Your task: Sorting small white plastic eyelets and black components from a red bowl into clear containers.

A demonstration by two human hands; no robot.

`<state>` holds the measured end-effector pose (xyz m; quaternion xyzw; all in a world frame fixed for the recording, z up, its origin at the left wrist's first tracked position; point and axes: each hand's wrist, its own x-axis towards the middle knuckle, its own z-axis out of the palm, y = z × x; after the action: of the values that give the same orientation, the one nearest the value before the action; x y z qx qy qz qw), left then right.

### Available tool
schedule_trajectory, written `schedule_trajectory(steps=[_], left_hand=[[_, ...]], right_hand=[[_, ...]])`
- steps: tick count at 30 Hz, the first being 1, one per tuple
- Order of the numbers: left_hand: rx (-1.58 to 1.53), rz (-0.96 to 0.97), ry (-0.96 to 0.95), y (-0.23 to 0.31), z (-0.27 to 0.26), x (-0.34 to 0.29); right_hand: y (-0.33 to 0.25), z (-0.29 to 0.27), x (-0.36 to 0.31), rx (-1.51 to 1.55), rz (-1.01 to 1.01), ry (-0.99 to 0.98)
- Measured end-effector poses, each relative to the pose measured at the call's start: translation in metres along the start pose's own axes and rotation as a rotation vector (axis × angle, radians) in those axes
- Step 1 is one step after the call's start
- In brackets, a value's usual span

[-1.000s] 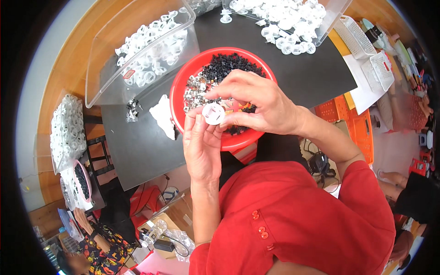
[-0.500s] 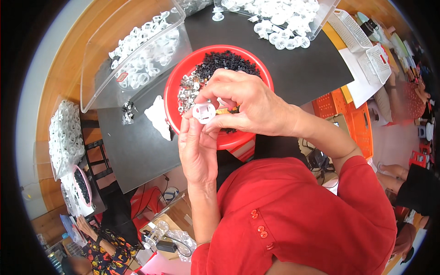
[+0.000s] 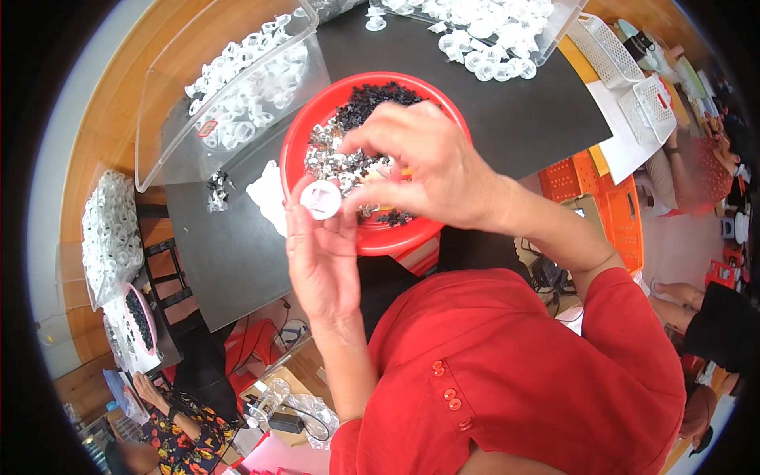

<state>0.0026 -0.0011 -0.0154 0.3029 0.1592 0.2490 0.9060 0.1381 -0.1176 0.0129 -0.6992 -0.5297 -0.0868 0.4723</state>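
My left hand [image 3: 323, 265] holds a round white plastic part [image 3: 321, 200] between thumb and fingers, its pale disc face turned up. My right hand [image 3: 435, 162] hovers over the red basin [image 3: 294, 142] with thumb and forefinger spread apart; nothing shows between them. Inside the basin lie many small black pieces [image 3: 372, 103] at the far side and shiny metal pieces [image 3: 323, 162] at the left. Something yellow sits partly hidden behind my right thumb.
A clear bin [image 3: 150, 150] of white ring parts stands at the left; another clear tub [image 3: 558, 36] of white parts is at the far right. A small bag of dark pieces [image 3: 218, 190] and a white cloth [image 3: 267, 198] lie left of the basin. Another person's hand [image 3: 150, 392] shows lower left.
My left hand has moved left and slightly down with the white part. My right hand has come off the part, its fingers now spread.
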Motion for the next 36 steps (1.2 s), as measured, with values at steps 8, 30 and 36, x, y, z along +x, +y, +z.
schedule_trajectory(steps=[8,30,36], left_hand=[[0.009,0.053,0.023,0.020,-0.014,0.001],[0.579,0.116,0.037,0.001,0.012,-0.004],[0.328,-0.087,-0.059,-0.003,0.019,-0.001]], right_hand=[[0.026,0.003,-0.007,-0.154,0.131,-0.316],[0.019,0.010,-0.002,0.564,0.280,-0.241],[0.019,0.009,-0.001,0.785,0.295,-0.231]])
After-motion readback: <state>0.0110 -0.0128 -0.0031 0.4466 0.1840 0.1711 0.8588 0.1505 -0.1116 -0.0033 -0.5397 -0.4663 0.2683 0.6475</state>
